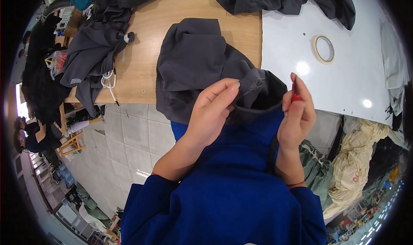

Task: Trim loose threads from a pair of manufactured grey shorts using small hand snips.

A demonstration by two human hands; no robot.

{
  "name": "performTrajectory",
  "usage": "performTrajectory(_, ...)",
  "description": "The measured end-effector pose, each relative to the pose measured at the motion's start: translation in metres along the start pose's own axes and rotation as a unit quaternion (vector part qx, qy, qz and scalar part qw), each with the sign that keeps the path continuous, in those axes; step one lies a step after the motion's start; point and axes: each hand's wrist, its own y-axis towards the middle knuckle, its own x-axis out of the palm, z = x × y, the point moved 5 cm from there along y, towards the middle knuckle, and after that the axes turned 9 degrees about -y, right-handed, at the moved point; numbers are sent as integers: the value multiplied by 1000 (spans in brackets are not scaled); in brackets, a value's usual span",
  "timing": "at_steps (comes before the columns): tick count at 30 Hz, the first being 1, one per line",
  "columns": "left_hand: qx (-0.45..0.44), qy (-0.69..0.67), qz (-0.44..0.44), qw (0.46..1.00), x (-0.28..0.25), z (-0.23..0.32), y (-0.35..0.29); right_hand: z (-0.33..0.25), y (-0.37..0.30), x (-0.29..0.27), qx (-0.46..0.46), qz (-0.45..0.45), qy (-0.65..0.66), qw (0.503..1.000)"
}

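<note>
A dark grey garment [191, 51] lies bunched at the table's near edge and hangs over it toward me. My left hand [215, 109] pinches the rim of a tube-shaped opening in its cloth, thumb against fingers. Rough stitching [254, 86] shows at the seam beside those fingertips. My right hand [298, 116] is closed round a small red tool [296, 97] with a dark upper part, which looks like thread snips; most of it is hidden in the fingers. That hand's thumb side is at the right edge of the opening.
More dark grey garments lie on the wooden table [146, 30] at left, one with a white cord [108, 79], and at the far edge. A tape roll [322, 49] lies on the white tabletop [284, 43]. Cream cloth bundles [357, 163] stand at lower right. Another person [36, 133] is far left.
</note>
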Motion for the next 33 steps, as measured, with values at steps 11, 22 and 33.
performTrajectory(11,46,-79,70,993,-13,20,6,13,1,13,144,-44,60,987)
performTrajectory(22,138,245,-62,958,-9,30,1,56,5,28,340,-107,104,928)
performTrajectory(33,507,567,-109,640,12,46,-29,71,0,33,322,-126,65,936)
